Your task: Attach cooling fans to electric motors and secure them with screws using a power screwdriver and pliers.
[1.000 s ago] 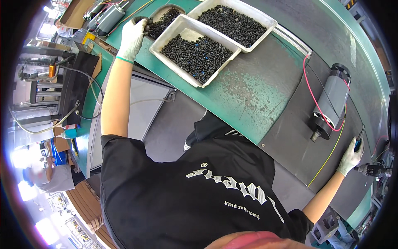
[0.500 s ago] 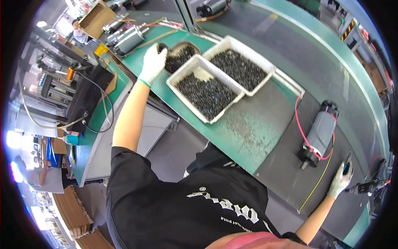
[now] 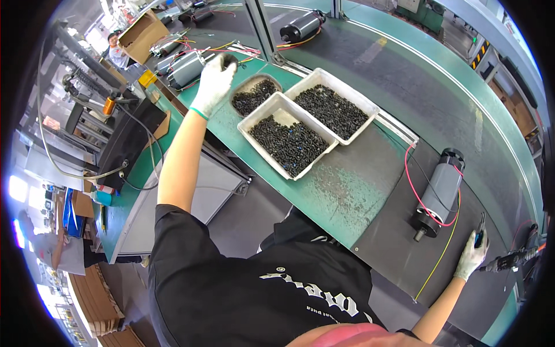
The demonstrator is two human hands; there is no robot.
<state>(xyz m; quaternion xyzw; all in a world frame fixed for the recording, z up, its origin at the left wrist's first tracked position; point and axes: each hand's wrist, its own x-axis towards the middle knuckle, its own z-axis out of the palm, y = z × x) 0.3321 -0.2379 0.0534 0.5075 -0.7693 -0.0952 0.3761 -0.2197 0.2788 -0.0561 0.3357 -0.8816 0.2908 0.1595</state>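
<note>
Workshop interior; green counter [image 3: 341, 213], worn in patches, with a dark sheet [image 3: 378, 234] covering it at the right. Reference for positions: front tray [image 3: 283, 118], white, rectangular, loaded with small black pieces [image 3: 289, 144] plus a few blue ones; pale bottom exposed at its far left end.

Rear tray [image 3: 347, 93]: also white, against the far right side of the front tray, filled with similar black pieces. Small tray [image 3: 245, 86]: just beyond the front tray's left end, holding dark pieces too.

Left hand [image 3: 215, 84], white glove: raised to the left of the front tray, near the small tray. Fingers bent, tips dark; cannot tell whether the grip contains anything.

Right hand [image 3: 471, 254], white glove: well to the right of the front tray. Grip closed round a hand tool [image 3: 479, 237] with dark handle, metal tip directed away from the body.

Grey motor [image 3: 438, 194] with black ends: right of the front tray, between it and the right hand, lying on the dark sheet; red wire [image 3: 410, 179] looping at its side, yellow-green wire [image 3: 437, 266] trailing toward the near edge. More motors [image 3: 188, 68]: left of and beyond the front tray, wires attached.
</note>
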